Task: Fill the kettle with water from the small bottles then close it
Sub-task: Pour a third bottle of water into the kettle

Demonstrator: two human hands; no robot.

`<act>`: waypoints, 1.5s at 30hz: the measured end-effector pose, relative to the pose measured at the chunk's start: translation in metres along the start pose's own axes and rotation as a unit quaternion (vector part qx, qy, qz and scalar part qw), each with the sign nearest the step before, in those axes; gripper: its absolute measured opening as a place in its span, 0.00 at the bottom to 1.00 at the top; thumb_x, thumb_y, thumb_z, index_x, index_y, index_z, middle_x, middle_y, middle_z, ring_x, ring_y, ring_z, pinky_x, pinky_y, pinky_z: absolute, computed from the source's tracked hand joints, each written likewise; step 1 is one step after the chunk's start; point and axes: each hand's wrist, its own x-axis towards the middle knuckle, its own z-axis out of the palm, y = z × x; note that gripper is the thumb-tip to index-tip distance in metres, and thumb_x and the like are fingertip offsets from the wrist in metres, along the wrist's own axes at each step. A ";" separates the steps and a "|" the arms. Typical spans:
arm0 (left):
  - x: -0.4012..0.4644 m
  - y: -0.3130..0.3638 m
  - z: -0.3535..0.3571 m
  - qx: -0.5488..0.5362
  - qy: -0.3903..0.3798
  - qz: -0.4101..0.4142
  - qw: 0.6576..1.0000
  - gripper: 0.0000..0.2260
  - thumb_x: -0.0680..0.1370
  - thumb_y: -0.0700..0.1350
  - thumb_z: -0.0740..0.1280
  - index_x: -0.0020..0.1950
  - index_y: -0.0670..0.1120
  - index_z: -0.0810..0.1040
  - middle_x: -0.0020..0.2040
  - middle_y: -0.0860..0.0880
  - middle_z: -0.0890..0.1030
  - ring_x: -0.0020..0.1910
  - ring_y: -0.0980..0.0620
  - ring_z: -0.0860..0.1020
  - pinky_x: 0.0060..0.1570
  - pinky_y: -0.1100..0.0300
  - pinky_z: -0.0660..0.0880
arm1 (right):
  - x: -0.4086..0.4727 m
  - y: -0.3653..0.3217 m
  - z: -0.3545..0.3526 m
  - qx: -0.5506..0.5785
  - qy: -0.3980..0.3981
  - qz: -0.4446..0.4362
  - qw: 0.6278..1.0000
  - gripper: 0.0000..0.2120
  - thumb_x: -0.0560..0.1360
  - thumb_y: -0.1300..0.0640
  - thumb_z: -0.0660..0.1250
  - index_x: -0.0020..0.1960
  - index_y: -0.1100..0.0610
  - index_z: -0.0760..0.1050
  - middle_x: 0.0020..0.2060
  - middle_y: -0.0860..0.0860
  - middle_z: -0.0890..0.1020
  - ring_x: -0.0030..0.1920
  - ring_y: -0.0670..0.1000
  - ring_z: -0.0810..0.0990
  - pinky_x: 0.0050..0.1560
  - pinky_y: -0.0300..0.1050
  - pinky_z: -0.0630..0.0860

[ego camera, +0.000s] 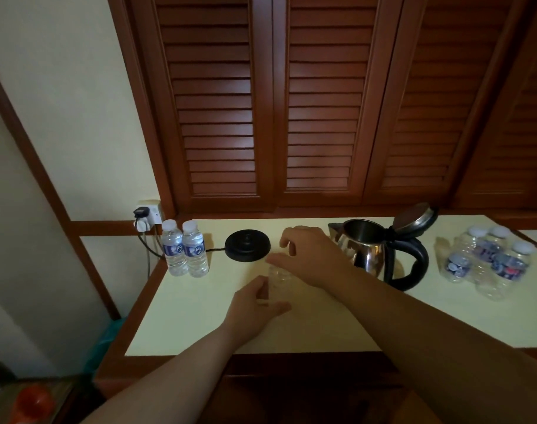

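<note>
A steel kettle [365, 252] with a black handle stands on the table right of centre, its lid [415, 217] tipped up. In front of it a clear small bottle [277, 281] stands upright. My left hand [258, 304] wraps the bottle's lower body. My right hand [307, 255] covers its top, fingers curled around the neck; the cap is hidden. Two full small bottles [184, 252] with white caps stand at the table's back left.
The kettle's black base [247, 244] sits between the full bottles and the kettle, its cord running to a wall socket [147, 217]. Several clear, seemingly empty bottles [490, 264] cluster at the far right. Wooden louvred doors rise behind the cream table [322, 325].
</note>
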 end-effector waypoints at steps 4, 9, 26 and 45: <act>0.001 0.000 -0.001 0.011 -0.003 0.005 1.000 0.19 0.69 0.50 0.82 0.38 0.56 0.70 0.33 0.60 0.75 0.34 0.68 0.74 0.36 0.72 0.68 | 0.006 -0.012 -0.003 -0.066 -0.038 0.024 0.997 0.22 0.74 0.37 0.72 0.37 0.50 0.66 0.36 0.48 0.73 0.35 0.45 0.70 0.32 0.42 0.66; 0.003 -0.005 -0.001 0.018 -0.016 0.022 0.999 0.16 0.70 0.52 0.81 0.45 0.52 0.74 0.41 0.57 0.79 0.38 0.63 0.76 0.39 0.71 0.70 | 0.012 -0.015 -0.004 -0.059 -0.082 -0.013 0.995 0.17 0.76 0.47 0.73 0.36 0.54 0.70 0.37 0.51 0.74 0.36 0.49 0.72 0.33 0.44 0.67; 0.003 -0.001 -0.005 0.023 -0.051 0.040 0.998 0.15 0.72 0.56 0.79 0.49 0.58 0.73 0.48 0.58 0.81 0.47 0.61 0.79 0.40 0.72 0.71 | 0.016 0.002 -0.012 -0.024 -0.126 -0.066 0.990 0.11 0.77 0.52 0.72 0.57 0.55 0.81 0.45 0.44 0.76 0.42 0.42 0.74 0.43 0.38 0.69; 0.001 0.008 0.015 -0.041 0.017 0.044 0.998 0.17 0.77 0.52 0.76 0.61 0.56 0.73 0.53 0.61 0.81 0.51 0.66 0.80 0.47 0.71 0.71 | -0.063 0.099 0.069 -0.005 -0.154 0.070 0.986 0.23 0.79 0.55 0.67 0.74 0.49 0.73 0.69 0.48 0.77 0.67 0.50 0.76 0.67 0.44 0.72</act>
